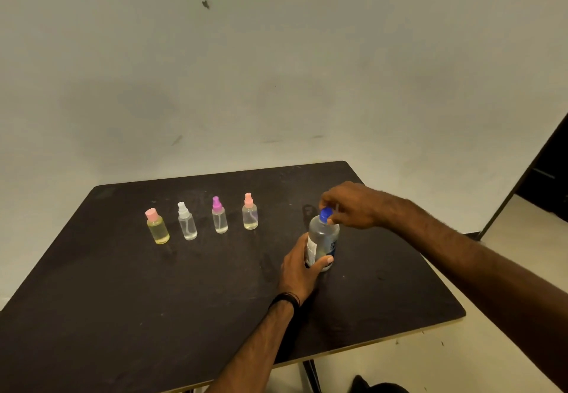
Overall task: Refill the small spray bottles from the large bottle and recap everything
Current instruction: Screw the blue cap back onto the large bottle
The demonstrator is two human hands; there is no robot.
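Table (pixel 123 315), dark-topped w/ a pale edge, stood against a scuffed pale wall (pixel 276 54); large bottle (pixel 322 240) stood upright on it at approx 3 o'clock from the table's centre, clear w/ a white and blue label; left hand (pixel 299 272) was wrapped round the bottle's lower body, thumb across the front near the base, so grasping it; black band (pixel 284 299) sat on that wrist; right hand (pixel 350 205) came in from 3 o'clock, fingertips pinching the blue cap (pixel 325 215) at the bottle's top; whether the cap was screwed tight or loose can't be told.

Four small bottles stood upright in a row at approx 9 o'clock from the large bottle, well apart from both hands, each w/ its top on; from 9 toward 3: yellow bottle (pixel 157 228) w/ a pink flat cap and yellowish liquid; white-top sprayer (pixel 187 223), clear; purple-top sprayer (pixel 219 216), clear; pink-top sprayer (pixel 250 212), faintly yellowish at the bottom; gaps between them roughly even, none touching.

Table leg (pixel 311 375) showed below the near edge at 6 o'clock; pale floor (pixel 507 269) lay at 3 to 5 o'clock.
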